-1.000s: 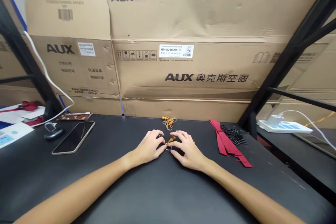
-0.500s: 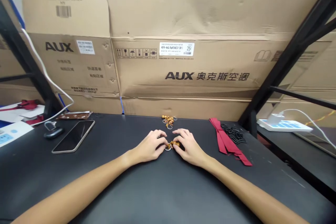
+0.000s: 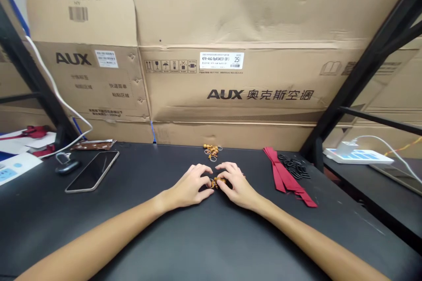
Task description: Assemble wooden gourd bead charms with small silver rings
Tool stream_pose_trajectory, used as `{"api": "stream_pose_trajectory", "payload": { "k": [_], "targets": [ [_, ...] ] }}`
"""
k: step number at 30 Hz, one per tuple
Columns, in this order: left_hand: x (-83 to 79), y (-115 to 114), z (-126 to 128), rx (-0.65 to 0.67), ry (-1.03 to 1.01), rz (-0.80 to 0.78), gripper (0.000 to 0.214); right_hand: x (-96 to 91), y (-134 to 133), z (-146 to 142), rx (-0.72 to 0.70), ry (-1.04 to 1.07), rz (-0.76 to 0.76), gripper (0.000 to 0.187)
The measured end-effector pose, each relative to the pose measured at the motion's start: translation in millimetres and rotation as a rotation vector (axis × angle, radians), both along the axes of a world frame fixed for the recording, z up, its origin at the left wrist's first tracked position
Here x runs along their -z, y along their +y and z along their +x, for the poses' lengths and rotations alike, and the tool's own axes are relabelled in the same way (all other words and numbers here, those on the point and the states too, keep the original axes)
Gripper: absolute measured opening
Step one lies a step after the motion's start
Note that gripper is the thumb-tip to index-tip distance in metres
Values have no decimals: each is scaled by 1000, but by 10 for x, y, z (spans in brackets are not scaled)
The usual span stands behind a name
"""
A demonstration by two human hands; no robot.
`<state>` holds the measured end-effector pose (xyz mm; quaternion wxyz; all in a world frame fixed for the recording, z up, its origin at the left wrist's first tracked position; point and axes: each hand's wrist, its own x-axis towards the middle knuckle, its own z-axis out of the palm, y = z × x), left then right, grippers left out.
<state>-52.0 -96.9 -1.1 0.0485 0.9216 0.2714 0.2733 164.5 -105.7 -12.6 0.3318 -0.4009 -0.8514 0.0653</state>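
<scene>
Behind the fingers, tall brown cardboard [image 3: 231, 22], like a wall; under them, a flat black table [image 3: 204, 237]. Well left of the fingers, a dark phone [image 3: 92, 173], likely put aside for more room. Next, the left hand [image 3: 190, 186]: fingers bent and a bit apart, thumb and pointer around a metal ring [image 3: 208, 182], maybe to stop it sliding; cannot tell if pinched. Past the fingertips, a small pile of charms [image 3: 211, 151], close enough for an easy reach. Between both hands, low by the table, one brown beady charm [image 3: 216, 182]. Then the right hand [image 3: 238, 186]: fingers bent, loosely spread, thumb and pointer at the charm, seemingly to steady it; cannot tell if squeezing. Right of those fingers, red strips [image 3: 285, 175], then black clips [image 3: 295, 167], perhaps out there to stay out of the way.
</scene>
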Motion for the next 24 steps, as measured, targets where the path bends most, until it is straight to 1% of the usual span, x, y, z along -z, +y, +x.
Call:
{"api": "stream_pose_trajectory", "payload": {
  "k": [5,10,15,19,21,24],
  "targets": [
    [24,19,-2,3,2,-2,9,-7,-7,-6,-13,25,-21,15],
    [43,38,-3,12,14,-61,7,34,38,20,11,16,3,13],
    [29,56,-4,23,-33,-121,8,80,73,54,58,-69,25,9],
    [23,76,-2,8,-88,-176,10,73,58,57,71,-111,30,9],
    [22,84,-1,3,-108,-189,11,57,44,55,62,-119,33,12],
    [21,90,0,0,-120,-190,12,25,18,49,31,-130,40,24]
  ]
}}
